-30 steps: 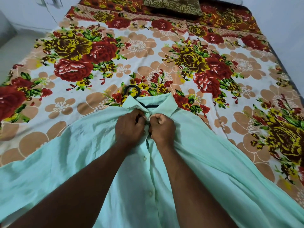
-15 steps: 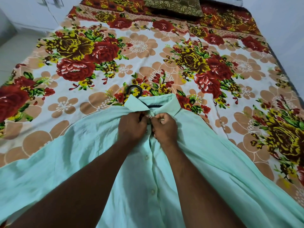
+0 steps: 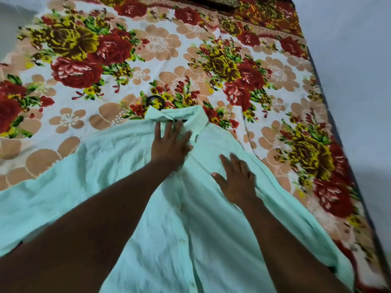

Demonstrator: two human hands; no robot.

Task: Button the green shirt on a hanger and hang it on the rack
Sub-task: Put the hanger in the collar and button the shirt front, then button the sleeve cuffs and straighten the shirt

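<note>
- Lying flat on the bed (image 3: 275, 66), front side up, is the green shirt (image 3: 105, 166), collar pointing away from the person.
- Hanger (image 3: 155, 100): its dark hook sticks out past the collar onto the flowered bedsheet; the rest is hidden inside the shirt.
- Left hand (image 3: 169, 144): grip released, fingers spread, palm down on the cloth just below the collar.
- Right hand (image 3: 238, 178): grip released, palm flat on the shirt front, beside the button strip, nearer the person than the left hand.
- Buttons visible lower down the strip; the picture is too blurred to tell whether they are fastened.
</note>
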